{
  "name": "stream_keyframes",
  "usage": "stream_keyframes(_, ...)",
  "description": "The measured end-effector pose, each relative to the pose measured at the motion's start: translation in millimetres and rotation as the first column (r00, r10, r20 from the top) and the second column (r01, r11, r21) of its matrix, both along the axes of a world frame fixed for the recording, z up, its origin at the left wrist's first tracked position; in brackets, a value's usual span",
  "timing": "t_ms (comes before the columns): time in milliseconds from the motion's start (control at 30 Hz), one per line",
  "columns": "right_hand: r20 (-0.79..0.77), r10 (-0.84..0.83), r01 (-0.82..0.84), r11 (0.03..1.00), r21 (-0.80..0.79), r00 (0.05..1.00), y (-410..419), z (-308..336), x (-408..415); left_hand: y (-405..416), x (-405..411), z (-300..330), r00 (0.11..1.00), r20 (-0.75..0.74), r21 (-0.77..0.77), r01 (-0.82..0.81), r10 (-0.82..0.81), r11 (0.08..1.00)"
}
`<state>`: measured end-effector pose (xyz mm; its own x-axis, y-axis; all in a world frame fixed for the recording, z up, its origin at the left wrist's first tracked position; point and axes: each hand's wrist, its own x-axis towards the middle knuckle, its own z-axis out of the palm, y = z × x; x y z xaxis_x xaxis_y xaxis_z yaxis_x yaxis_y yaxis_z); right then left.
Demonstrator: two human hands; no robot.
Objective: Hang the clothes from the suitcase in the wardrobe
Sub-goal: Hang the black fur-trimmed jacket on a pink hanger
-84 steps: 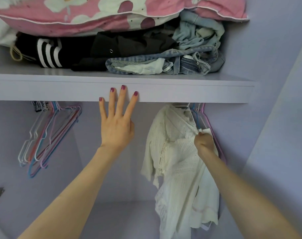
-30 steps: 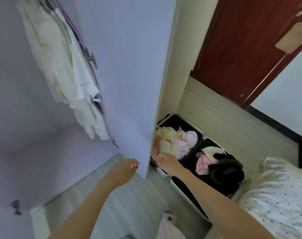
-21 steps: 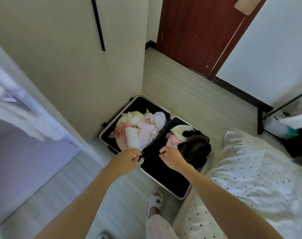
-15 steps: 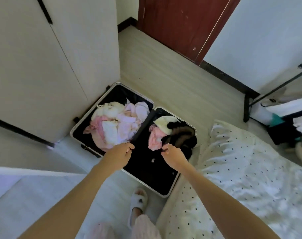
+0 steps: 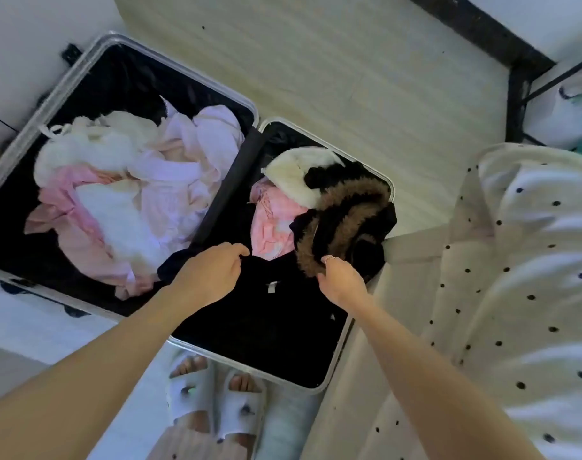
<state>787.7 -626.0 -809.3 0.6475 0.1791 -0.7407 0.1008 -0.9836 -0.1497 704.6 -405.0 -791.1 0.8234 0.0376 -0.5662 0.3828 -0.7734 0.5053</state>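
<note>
Suitcase (image 5: 67, 73) lies open on the floor (image 5: 349, 61), both halves packed. We pinch a black garment (image 5: 266, 310) in the right half: left hand (image 5: 210, 270) grips its edge at 12 o'clock of the knuckles, fingers curled. Right hand (image 5: 341, 280) curls at the fur trim (image 5: 342, 220), which sits at its 12 o'clock; can't tell if it grips trim or black cloth. Pink-white pile (image 5: 127, 194) sits at 10 o'clock of the left hand. Bed (image 5: 515, 293) at 3 o'clock.

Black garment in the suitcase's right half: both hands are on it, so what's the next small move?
Probably lift it straight up. The left hand and right hand each pinch the black garment, which lies partly under the fur-trimmed piece, so raise slowly.
</note>
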Motion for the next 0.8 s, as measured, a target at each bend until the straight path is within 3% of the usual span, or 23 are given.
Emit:
stream_keyframes(167, -0.075, -0.119, 0.124, 0.991, 0.059, 0.99, 1.5, -89.9, 14.1, -10.3, 11.9, -80.9, 0.999, -0.017, -0.058, 0.035, -0.036, 0.998)
stream_keyframes(267, -0.199, -0.128, 0.117, 0.991, -0.065, 0.972, 0.8, -121.5, 18.5, -11.3, 17.6, -114.5, 0.997, -0.03, -0.088, 0.062, -0.065, 0.994)
stream_keyframes(400, -0.002, 0.044, -0.043, 0.964, -0.261, 0.999, 1.7, -130.3, 10.8, -6.1, 26.8, -120.3, 0.996, -0.053, -0.097, 0.06, -0.065, 0.993)
stream_keyframes(600, 0.142, 0.018, 0.001, 0.991, -0.13, 0.99, 2.9, -60.4, 24.6, -2.9, 24.1, -64.2, 0.994, -0.092, -0.102, 0.058, -0.067, 0.993)
stream_keyframes(800, 0.253, 0.083, -0.063, 0.994, -0.087, 0.964, 16.7, 72.5, 53.0, -1.1, 36.8, 57.8, 0.998, -0.039, -0.088, 0.049, -0.053, 0.995)
